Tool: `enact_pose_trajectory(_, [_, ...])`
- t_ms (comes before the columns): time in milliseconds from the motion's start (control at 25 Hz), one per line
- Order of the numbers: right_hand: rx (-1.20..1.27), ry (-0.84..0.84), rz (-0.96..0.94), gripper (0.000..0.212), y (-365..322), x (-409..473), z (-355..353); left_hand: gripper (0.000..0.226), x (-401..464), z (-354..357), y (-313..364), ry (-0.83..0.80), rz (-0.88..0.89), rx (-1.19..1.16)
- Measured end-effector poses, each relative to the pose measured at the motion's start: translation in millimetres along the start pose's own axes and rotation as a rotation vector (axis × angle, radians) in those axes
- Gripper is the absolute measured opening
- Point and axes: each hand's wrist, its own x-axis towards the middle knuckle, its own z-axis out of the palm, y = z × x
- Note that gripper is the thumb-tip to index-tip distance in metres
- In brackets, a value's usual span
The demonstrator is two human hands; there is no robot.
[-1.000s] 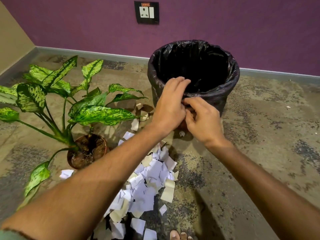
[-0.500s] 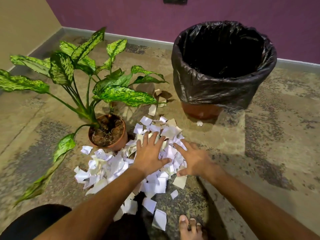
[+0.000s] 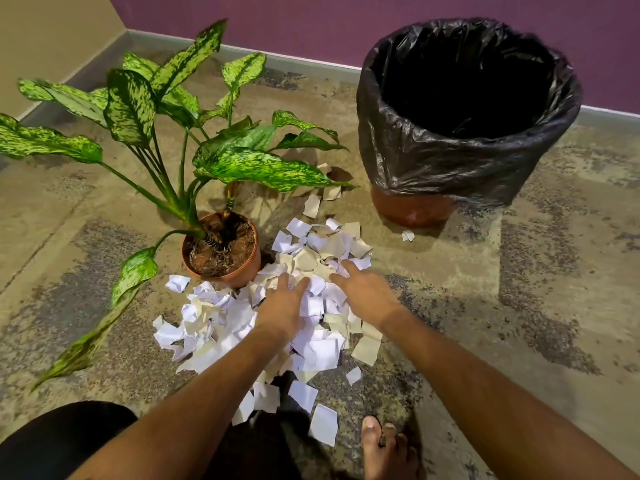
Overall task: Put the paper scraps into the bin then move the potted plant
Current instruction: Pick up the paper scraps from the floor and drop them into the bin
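A heap of white and beige paper scraps (image 3: 313, 336) lies on the floor in front of me. My left hand (image 3: 284, 304) and my right hand (image 3: 367, 294) rest palms down on the heap's middle, fingers spread, drawing scraps between them. The bin (image 3: 464, 164), lined with a black bag over an orange base, stands at the upper right, its inside dark. The potted plant (image 3: 221, 247), speckled green leaves in a terracotta pot, stands just left of the heap, touching it.
One stray scrap (image 3: 408, 235) lies by the bin's base. My bare foot (image 3: 381, 445) is at the bottom edge beside a few scraps. A purple wall with grey skirting (image 3: 311, 62) runs behind; a beige wall (image 3: 52, 36) closes the left corner.
My hands have come down from the bin's rim onto the scrap heap, then shifted slightly forward and closer together. My view has tilted down toward the floor.
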Motion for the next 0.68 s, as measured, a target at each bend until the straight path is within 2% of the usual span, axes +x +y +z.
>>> enact_pose_trajectory(120, [0.002,0.032,-0.016,0.045,5,1,-10,0.068,7,-4,-1,0.081,0.051,-0.008])
enact_pose_trajectory(320, [0.024,0.073,-0.021,0.047,15,-4,-39,0.044,14,-35,10,0.159,0.118,0.009])
enact_pose_trajectory(480, [0.05,0.141,-0.033,0.044,19,-16,-69,0.036,11,-64,33,0.209,0.132,-0.083])
enact_pose_trajectory(600, [0.087,0.259,-0.057,0.042,25,-23,-95,0.02,2,-91,56,0.297,0.176,-0.073])
enact_pose_trajectory(680, [0.124,0.399,-0.103,0.046,29,-26,-116,0.022,-4,-112,71,0.378,0.22,-0.082])
